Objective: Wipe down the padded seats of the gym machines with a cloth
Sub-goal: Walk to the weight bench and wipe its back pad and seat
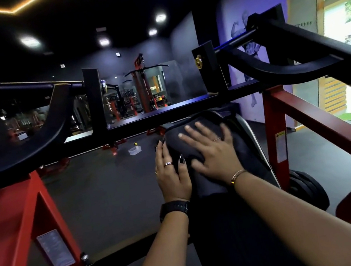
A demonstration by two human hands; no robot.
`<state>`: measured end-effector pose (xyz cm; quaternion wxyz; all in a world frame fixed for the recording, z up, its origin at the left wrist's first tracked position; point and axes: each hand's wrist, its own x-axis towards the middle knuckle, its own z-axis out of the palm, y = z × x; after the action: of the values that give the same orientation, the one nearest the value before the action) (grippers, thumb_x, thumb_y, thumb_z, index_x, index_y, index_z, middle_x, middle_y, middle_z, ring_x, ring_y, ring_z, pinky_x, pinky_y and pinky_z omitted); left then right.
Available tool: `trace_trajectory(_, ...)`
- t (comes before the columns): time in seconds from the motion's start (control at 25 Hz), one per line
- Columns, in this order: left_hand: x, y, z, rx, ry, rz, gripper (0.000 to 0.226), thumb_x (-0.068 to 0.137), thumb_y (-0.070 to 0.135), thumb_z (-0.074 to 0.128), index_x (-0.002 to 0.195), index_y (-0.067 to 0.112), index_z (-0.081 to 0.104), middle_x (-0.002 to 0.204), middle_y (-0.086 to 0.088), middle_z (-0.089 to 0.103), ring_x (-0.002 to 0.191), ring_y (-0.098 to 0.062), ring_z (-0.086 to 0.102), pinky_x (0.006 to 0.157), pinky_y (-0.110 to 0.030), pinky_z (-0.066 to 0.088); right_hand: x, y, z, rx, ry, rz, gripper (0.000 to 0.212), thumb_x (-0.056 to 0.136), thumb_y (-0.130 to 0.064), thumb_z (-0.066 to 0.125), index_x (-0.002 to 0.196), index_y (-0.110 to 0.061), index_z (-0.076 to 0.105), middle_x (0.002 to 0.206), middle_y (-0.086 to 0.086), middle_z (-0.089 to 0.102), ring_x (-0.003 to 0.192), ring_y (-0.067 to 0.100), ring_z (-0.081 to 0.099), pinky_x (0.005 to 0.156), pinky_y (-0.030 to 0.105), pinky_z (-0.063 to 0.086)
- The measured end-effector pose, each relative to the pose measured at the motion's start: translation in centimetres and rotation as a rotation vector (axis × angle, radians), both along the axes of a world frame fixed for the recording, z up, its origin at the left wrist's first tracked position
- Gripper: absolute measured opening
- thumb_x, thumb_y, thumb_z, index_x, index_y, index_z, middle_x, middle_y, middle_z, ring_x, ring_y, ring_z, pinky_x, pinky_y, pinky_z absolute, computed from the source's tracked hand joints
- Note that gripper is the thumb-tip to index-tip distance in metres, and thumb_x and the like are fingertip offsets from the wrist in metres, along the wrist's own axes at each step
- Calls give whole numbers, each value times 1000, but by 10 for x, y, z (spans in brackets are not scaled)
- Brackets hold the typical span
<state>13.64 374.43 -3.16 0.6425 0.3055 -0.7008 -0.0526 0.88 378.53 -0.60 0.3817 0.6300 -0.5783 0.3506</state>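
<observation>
Right hand (pixel 214 156): flat, fingers spread, palm pressed down on the cloth (pixel 176 149). One ring, one bracelet (pixel 237 176) at the wrist.
Left hand (pixel 172 174): fingers straight along the pad's left edge, thumb laid on top of the cloth. Two rings, a black watch (pixel 174 209) on the wrist.

Cloth: one, dark, nearly the pad's colour, so its outline is hard to trace. It lies over the far end of the pad, under both hands, and looks folded or bunched at the far edge.

Pad (pixel 219 229): one, long, black, running away from the viewer. A pale trim shows along its right edge.

Around the pad:
- Black crossbar (pixel 167 113), one, passing over its far end.
- Red frame posts: one left (pixel 19 226) and one right (pixel 277 128) of the pad. Each carries one label.
- Black weight plates (pixel 307 190), stacked just right of the pad; count cannot be told.
- Clear tub (pixel 134 150), one, on the floor left of the pad's far end. Contents cannot be told.
- Beyond the pad: more red-and-black machines, blurred.
</observation>
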Motion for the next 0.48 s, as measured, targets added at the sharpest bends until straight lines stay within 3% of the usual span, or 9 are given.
trace_trajectory(0.12, 0, -2, -1, -10, -29, 32, 60, 89, 34, 35, 138, -1, 40, 146, -13, 37, 136, -20, 30, 110, -26, 23, -2, 1, 9, 27, -214, -100, 66, 75, -53, 42, 140, -44, 32, 149, -16, 34, 142, 17, 26, 99, 71, 16)
trace_trajectory(0.32, 1, -4, 0, -24, -37, 44, 64, 86, 34, 35, 138, -3, 39, 146, -17, 35, 137, -12, 22, 109, -29, 24, 14, 4, -1, 53, -39, -31, 65, 78, -55, 43, 141, -44, 31, 150, -16, 32, 142, 19, 26, 96, 74, 20)
trace_trajectory(0.48, 0, 3, 2, 49, -121, 114, 66, 86, 39, 35, 143, 6, 33, 151, -9, 30, 140, -15, 19, 110, -34, 21, -18, 4, 15, 100, -163, -109, 69, 73, -59, 39, 140, -50, 29, 151, -19, 29, 143, 17, 21, 96, 76, 16)
